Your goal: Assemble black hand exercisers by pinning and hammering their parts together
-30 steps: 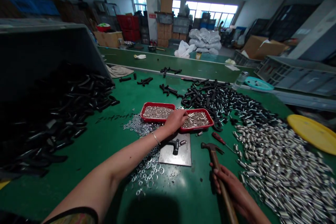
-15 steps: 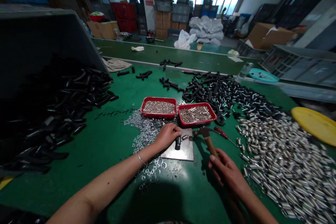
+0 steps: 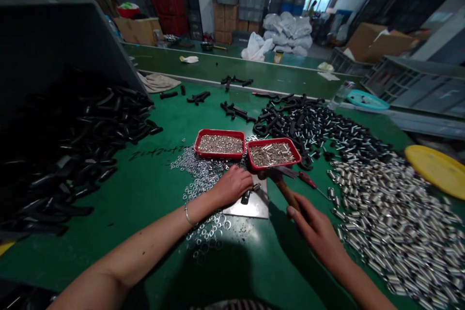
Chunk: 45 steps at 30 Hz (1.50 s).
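My left hand is closed over a short black plastic part on a small metal plate, its fingers hiding the upper end. A small silver metal cylinder lies by the fingertips; whether they touch it I cannot tell. My right hand grips a hammer by its wooden handle, the dark head raised over the plate's upper right. Behind the plate stand two red trays: the left tray holds tiny metal pieces, the right tray small metal pins.
Metal rings are scattered left of the plate. A screwdriver lies to the right, beside a large heap of silver cylinders. Black parts with metal pins cover the back right. A grey bin spills black parts at left.
The hammer head has risen and swung over the plate, towards the left hand. My left hand has rolled further over the black part, covering more of it. The view has tilted slightly downward.
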Motion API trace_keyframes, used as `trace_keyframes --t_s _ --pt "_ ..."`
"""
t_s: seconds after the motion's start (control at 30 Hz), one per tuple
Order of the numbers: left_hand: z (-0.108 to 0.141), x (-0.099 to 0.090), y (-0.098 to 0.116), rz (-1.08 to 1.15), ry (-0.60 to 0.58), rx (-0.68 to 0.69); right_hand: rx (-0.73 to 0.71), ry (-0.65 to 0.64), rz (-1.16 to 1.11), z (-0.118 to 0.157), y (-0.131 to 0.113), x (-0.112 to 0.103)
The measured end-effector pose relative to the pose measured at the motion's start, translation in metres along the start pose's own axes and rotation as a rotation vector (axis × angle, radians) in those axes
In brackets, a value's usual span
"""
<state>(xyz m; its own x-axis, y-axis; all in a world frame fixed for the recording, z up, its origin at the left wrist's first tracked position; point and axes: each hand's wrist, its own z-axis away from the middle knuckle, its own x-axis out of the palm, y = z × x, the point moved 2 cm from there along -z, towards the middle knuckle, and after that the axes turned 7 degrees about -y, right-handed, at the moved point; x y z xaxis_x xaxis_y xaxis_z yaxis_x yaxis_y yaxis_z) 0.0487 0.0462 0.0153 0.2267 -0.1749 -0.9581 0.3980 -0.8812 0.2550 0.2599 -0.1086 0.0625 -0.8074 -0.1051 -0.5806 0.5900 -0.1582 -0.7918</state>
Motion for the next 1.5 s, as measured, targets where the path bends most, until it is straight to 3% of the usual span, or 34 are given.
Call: trace_keyframes --t_s 0.17,0.3,0.5,0.67,0.73,0.83,0.93,1.0,1.07,1.13,1.23,1.3,1.37,1.5 --pt "0.024 0.000 0.000 0.189 0.012 -0.200 -0.053 0.064 0.060 0.003 -0.025 -0.004" --pt "0.035 0.008 0.002 0.278 -0.025 -0.244 -0.093 0.071 0.114 -0.003 -0.017 0.010" --pt "0.030 0.015 -0.001 0.305 -0.028 -0.258 -0.053 -0.111 0.195 -0.016 -0.002 0.023" --pt "0.029 0.017 -0.001 0.314 -0.039 -0.258 -0.110 0.034 0.151 -0.017 -0.011 0.021" --pt "0.030 0.019 -0.001 0.315 -0.015 -0.257 -0.081 -0.021 0.086 -0.020 -0.002 0.027" --pt "0.033 0.023 0.000 0.322 0.010 -0.272 0.083 -0.106 -0.166 -0.023 0.023 0.037" --pt "0.040 0.023 0.005 0.385 0.047 -0.290 0.133 0.022 -0.127 -0.023 0.043 0.033" --pt "0.045 0.018 0.013 0.476 0.085 -0.303 0.000 0.200 0.096 -0.024 0.040 0.024" --pt "0.051 0.010 0.022 0.589 0.105 -0.309 -0.153 0.271 0.209 -0.028 0.028 0.017" --pt "0.056 0.001 0.030 0.695 0.090 -0.301 -0.206 0.116 0.092 -0.036 0.013 0.016" --pt "0.063 -0.007 0.038 0.798 0.058 -0.292 -0.110 -0.276 -0.306 -0.049 -0.003 0.024" --pt "0.067 -0.008 0.041 0.781 0.065 -0.290 -0.059 -0.390 -0.490 -0.054 -0.009 0.030" --pt "0.069 -0.007 0.044 0.682 0.114 -0.277 -0.089 -0.303 -0.461 -0.056 -0.014 0.032" --pt "0.060 -0.017 0.046 0.544 0.133 -0.171 -0.325 0.031 -0.057 -0.046 -0.025 0.028"
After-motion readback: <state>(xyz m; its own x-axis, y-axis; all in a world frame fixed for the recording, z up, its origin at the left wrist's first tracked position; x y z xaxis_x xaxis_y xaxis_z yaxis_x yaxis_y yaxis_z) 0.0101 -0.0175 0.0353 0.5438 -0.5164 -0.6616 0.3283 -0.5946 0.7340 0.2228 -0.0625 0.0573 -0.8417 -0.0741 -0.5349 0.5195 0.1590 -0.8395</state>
